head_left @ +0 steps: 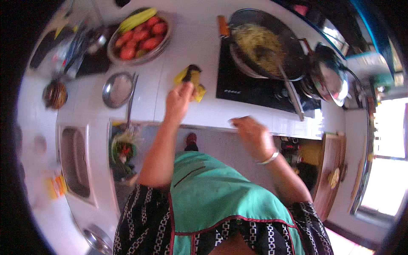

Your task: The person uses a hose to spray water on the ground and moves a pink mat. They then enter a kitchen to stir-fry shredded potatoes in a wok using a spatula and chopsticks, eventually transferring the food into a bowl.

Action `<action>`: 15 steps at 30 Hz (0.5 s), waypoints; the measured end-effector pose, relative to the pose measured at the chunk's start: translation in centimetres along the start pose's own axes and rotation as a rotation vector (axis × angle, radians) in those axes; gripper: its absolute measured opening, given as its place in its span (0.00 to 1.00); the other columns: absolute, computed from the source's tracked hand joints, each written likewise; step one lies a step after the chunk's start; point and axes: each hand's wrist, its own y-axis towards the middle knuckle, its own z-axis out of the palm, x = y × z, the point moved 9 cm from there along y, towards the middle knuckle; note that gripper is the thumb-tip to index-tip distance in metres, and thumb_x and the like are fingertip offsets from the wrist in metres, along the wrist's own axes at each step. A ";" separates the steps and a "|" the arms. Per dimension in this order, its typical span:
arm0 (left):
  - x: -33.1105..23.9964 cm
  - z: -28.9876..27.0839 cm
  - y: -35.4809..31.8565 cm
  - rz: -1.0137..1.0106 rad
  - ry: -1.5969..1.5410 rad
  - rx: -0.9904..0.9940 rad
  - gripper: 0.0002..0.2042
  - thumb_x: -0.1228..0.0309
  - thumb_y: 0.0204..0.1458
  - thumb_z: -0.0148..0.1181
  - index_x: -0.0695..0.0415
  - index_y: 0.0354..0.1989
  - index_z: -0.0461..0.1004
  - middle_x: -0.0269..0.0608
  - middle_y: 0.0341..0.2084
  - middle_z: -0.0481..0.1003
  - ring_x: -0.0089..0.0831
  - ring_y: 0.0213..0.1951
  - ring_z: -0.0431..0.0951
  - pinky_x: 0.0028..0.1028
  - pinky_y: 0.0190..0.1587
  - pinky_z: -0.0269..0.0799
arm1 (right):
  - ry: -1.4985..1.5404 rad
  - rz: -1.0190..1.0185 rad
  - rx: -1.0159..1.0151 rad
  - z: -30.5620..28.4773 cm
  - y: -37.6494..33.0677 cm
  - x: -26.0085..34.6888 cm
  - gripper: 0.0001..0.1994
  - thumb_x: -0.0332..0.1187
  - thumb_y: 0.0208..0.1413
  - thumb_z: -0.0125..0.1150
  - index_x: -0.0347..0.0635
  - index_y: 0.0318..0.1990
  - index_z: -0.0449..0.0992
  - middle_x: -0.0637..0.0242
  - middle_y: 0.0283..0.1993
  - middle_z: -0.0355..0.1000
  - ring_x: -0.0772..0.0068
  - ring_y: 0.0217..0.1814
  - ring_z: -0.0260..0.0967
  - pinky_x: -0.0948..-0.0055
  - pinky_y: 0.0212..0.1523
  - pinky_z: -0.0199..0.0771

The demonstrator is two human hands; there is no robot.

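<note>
Yellow-and-black cloth-like bundle (195, 78), upper centre over the white tiled kitchen counter (144, 93): left hand (179, 100) pinches it; right hand (256, 137), mid-frame, blurs, so I can't tell its grip.

The wok (290, 47) sits on the stove (233, 85); left of it, probably a cloth (195, 78), then a produce bowl (143, 60).

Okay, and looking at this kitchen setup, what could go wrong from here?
The long-handled utensil leaning in the wok reaches toward the front edge of the counter; the right hand or its forearm might knock it and flick food out.

The wok's wooden handle juts out on the left, so the left hand, at a blurred yellow-and-black item, could perhaps bump it when reaching past.
</note>
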 end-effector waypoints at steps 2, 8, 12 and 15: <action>7.0 -0.4 -3.3 -0.149 0.138 0.158 0.14 0.61 0.57 0.45 0.60 0.34 0.72 0.37 0.30 0.74 0.22 0.31 0.73 0.23 0.36 0.69 | 0.291 0.124 0.206 10.0 0.0 -1.4 0.11 0.27 0.51 0.52 0.38 0.42 0.72 0.59 0.35 0.72 0.65 0.36 0.71 0.73 0.35 0.72; 23.9 -2.1 -14.3 -0.171 0.135 0.003 0.14 0.67 0.52 0.48 0.62 0.45 0.67 0.50 0.36 0.74 0.42 0.39 0.75 0.33 0.40 0.69 | 1.176 0.993 0.289 30.7 -10.1 -7.6 0.14 0.35 0.58 0.44 0.37 0.47 0.69 0.61 0.40 0.71 0.74 0.40 0.70 0.75 0.38 0.73; 32.7 -4.2 -12.3 -0.168 0.038 -0.026 0.15 0.69 0.50 0.51 0.63 0.45 0.67 0.51 0.36 0.74 0.42 0.40 0.75 0.33 0.41 0.69 | 0.669 0.471 0.330 39.4 -9.6 -13.1 0.15 0.29 0.46 0.55 0.39 0.44 0.70 0.60 0.41 0.70 0.66 0.41 0.70 0.72 0.42 0.73; 38.7 -5.8 -8.9 -0.132 0.037 -0.066 0.16 0.69 0.50 0.51 0.63 0.46 0.67 0.51 0.37 0.73 0.42 0.39 0.75 0.32 0.41 0.69 | 0.508 0.299 0.290 44.2 -7.3 -15.3 0.14 0.31 0.51 0.49 0.37 0.44 0.70 0.61 0.41 0.70 0.67 0.41 0.69 0.73 0.42 0.72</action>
